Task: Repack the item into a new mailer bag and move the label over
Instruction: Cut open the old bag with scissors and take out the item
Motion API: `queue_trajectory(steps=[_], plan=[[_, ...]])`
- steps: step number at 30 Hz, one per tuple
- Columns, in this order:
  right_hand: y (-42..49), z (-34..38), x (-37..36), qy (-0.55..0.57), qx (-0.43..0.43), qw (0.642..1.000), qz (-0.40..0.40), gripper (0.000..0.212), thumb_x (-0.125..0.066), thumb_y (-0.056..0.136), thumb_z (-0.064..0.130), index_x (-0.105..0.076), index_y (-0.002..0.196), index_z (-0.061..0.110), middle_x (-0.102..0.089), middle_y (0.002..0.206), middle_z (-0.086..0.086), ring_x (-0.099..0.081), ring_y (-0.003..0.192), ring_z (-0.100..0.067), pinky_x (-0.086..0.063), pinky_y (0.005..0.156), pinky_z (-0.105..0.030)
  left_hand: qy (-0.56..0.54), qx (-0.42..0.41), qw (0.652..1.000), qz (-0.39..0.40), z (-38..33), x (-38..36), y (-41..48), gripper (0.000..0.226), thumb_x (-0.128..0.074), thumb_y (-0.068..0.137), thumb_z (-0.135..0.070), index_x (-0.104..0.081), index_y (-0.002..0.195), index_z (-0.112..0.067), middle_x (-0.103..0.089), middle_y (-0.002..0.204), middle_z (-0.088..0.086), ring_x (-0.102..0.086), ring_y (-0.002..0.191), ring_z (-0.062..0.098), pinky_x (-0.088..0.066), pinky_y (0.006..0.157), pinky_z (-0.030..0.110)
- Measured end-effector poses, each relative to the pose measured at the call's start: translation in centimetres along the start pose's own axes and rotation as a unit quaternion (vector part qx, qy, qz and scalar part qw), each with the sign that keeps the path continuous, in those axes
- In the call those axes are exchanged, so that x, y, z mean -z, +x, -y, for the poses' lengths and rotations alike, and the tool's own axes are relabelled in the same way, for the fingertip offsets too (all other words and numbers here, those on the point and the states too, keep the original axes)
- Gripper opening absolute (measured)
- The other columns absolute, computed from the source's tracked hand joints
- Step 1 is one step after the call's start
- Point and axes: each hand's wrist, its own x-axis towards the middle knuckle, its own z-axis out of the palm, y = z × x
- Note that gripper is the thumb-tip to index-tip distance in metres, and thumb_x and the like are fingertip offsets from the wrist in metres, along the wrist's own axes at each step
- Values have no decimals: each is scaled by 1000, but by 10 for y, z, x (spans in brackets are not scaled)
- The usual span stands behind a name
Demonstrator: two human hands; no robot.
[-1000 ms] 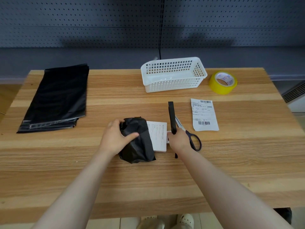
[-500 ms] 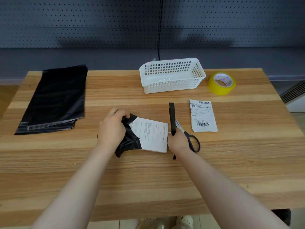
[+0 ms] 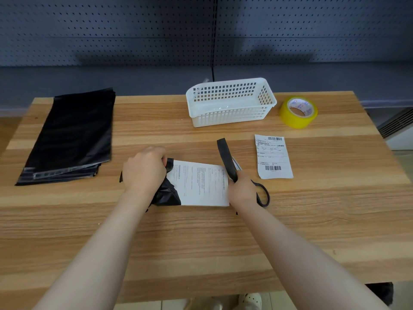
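Note:
A white printed item [image 3: 199,183] lies at the table's middle, mostly pulled out of a crumpled old black mailer bag [image 3: 166,193]. My left hand [image 3: 144,170] grips the black bag at the item's left end. My right hand [image 3: 241,189] holds the item's right edge and pinches a black cut-off strip [image 3: 225,159] that sticks up and away. A white shipping label [image 3: 273,156] with barcodes lies flat to the right. A stack of new black mailer bags [image 3: 71,137] lies at the left.
Black-handled scissors [image 3: 261,194] lie just right of my right hand, partly under it. A white perforated basket [image 3: 230,101] stands at the back middle. A yellow tape roll [image 3: 298,111] sits at the back right on the wooden table [image 3: 201,242].
My left hand has pulled the old black bag leftward off the white item, baring most of it. My right hand has stayed on the item's right edge with the strip.

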Motion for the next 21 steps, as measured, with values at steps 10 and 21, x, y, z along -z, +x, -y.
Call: queue_trajectory(steps=[10, 21], plan=[[4, -2, 2, -4, 1, 1000, -15, 9, -43, 95, 17, -48, 95, 10, -57, 83, -7, -54, 75, -27, -36, 54, -28, -20, 27, 999, -23, -13, 14, 6, 29, -42, 65, 11, -54, 67, -16, -50, 75, -1, -44, 65, 28, -28, 58, 31], [-3, 2, -1, 25, 26, 998, -51, 38, -52, 87, 35, -48, 118, 13, -59, 112, -8, -60, 90, -25, -49, 70, -34, -148, 18, 987, -65, -28, 6, 6, 32, -40, 64, 13, -59, 67, -13, -54, 75, -4, -45, 69, 22, -29, 63, 28]])
